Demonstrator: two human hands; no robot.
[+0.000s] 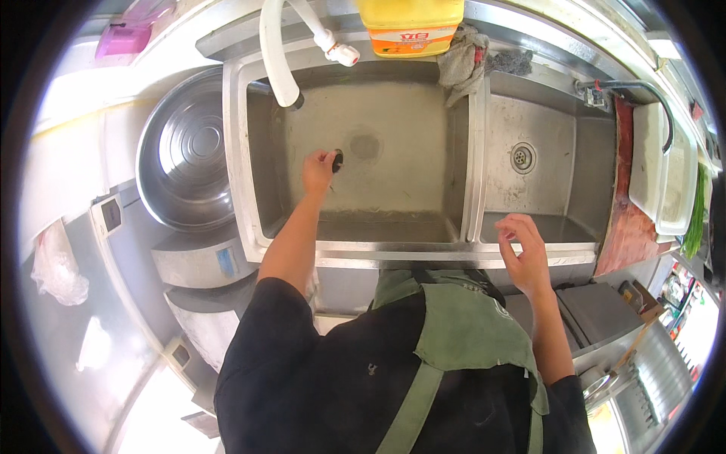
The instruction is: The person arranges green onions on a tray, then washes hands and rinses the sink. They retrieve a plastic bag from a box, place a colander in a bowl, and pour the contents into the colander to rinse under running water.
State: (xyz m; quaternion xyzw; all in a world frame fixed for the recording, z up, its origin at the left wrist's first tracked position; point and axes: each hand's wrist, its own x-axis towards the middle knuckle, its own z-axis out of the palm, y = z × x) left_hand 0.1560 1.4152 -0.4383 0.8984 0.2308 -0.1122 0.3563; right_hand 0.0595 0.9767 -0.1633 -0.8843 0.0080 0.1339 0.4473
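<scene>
My left hand (319, 170) reaches over the large left basin of a steel double sink (391, 254). Pinched in its fingertips is a small black round object (338, 161), probably a drain stopper, partly covered by the fingers. Cloudy water (391, 181) stands in this basin, with small scraps in it. A dark round patch (364, 146), perhaps the drain, shows through the water just right of that hand. My right hand (524, 244) hovers over the front rim of the smaller right basin (539, 187), fingers loosely curled and holding nothing. A drain strainer (522, 158) is visible in that basin's floor.
A white faucet spout (279, 62) overhangs the left basin. Behind are a yellow jug (413, 28) and a grey rag (464, 62) draped over the divider. A large steel bowl (193, 153) stands at left; white plastic tubs (661, 164) and green stalks (693, 210) at right.
</scene>
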